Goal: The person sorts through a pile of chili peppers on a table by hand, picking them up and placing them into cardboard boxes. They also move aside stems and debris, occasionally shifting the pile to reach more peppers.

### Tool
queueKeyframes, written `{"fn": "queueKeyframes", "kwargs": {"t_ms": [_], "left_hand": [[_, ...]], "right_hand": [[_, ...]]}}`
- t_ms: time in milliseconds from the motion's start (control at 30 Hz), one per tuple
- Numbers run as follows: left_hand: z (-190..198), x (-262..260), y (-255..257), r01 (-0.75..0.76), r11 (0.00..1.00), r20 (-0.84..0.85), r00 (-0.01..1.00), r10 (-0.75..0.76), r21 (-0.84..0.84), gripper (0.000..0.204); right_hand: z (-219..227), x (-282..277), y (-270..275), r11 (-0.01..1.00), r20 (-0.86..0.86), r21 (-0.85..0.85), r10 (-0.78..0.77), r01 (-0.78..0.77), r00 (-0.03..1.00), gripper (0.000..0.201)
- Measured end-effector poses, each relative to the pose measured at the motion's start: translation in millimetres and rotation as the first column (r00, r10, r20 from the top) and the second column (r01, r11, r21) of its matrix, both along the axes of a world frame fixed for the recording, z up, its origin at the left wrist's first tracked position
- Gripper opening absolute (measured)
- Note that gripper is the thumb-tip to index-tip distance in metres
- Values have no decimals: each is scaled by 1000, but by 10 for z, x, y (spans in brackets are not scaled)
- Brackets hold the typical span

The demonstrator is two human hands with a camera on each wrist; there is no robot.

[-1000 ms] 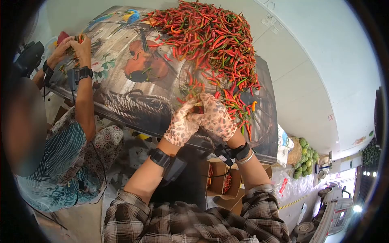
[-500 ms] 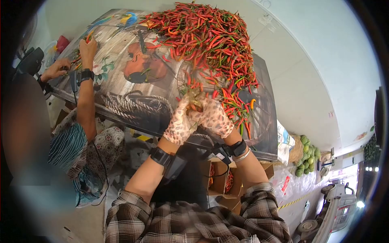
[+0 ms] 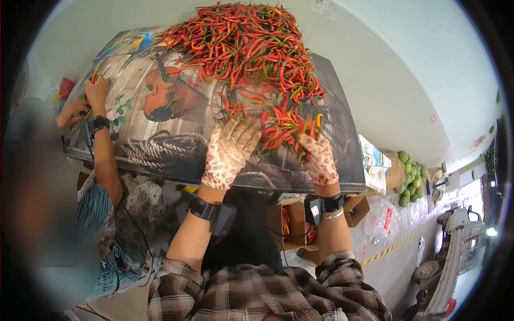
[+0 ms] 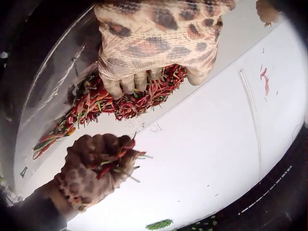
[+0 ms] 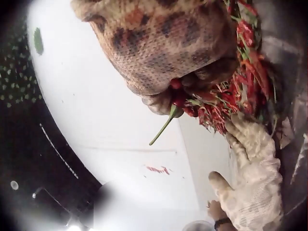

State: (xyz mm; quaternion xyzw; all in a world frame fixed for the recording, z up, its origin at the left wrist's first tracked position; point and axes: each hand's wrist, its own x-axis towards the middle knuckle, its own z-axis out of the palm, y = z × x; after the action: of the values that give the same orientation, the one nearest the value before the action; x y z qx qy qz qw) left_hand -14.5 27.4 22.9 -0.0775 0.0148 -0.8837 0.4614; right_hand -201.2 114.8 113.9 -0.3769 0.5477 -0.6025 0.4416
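Head view: chilies [image 3: 241, 48] heaped at 12 o'clock on surface [image 3: 342, 160]. Left hand [image 3: 227, 152] flat, fingers spread at pile's near edge. Right hand [image 3: 320, 158] at 3 o'clock, gripping chilies.
Left wrist view: right hand [image 4: 94, 166] clenched round chilies [image 4: 115, 163].
Right wrist view: stemmed chili [image 5: 171, 113] pinched.

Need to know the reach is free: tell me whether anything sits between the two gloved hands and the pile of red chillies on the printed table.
Nothing visible does. The left hand lies with straight fingers at the near edge of the heap of red and green chilli peppers; the right hand already grips a bunch of them.
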Motion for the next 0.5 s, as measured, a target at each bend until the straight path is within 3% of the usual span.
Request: {"fn": "queueKeyframes", "kwargs": {"t_ms": [67, 167, 267, 300, 333, 367, 400, 433, 467, 500], "left_hand": [[34, 24, 7, 9, 1000, 40, 999, -8, -15, 53], [40, 61, 21, 16, 999, 120, 993, -11, -42, 50], [-54, 78, -10, 55, 981, -15, 998, -59, -185, 40], [-21, 127, 24, 42, 983, 87, 996, -27, -176, 37], [31, 144, 121, -107, 981, 350, 923, 158, -161, 38], [-21, 212, 163, -132, 973, 418, 886, 201, -188, 35], [-83, 282, 186, -144, 965, 481, 845, 234, -217, 32], [-11, 298, 266, -236, 959, 617, 735, 281, -155, 29], [101, 324, 367, -331, 937, 746, 596, 298, -109, 27], [163, 353, 466, -319, 936, 811, 500, 302, -152, 24]], "right_hand": [[-78, -206, 224, 999, -65, 42, -21, 24, 998, 47], [-155, -232, 557, 980, 103, 20, -200, 199, 974, 40], [-503, -533, 865, 979, 124, 16, -205, 204, 971, 36], [-666, -704, 999, 984, 157, 70, -175, 166, 972, 32], [-756, -776, 1112, 978, 178, 73, -207, 197, 962, 32], [-860, -851, 1240, 972, -173, 80, -204, 221, 964, 36], [-939, -886, 1410, 962, -502, 99, -173, 255, 847, 41], [-930, -769, 1574, 955, -883, 11, -130, 296, 452, 52], [-927, -779, 1727, 966, -981, -175, -188, 190, 47, 54], [-865, -776, 1840, 960, -974, -203, -218, 191, 64, 50]]}}
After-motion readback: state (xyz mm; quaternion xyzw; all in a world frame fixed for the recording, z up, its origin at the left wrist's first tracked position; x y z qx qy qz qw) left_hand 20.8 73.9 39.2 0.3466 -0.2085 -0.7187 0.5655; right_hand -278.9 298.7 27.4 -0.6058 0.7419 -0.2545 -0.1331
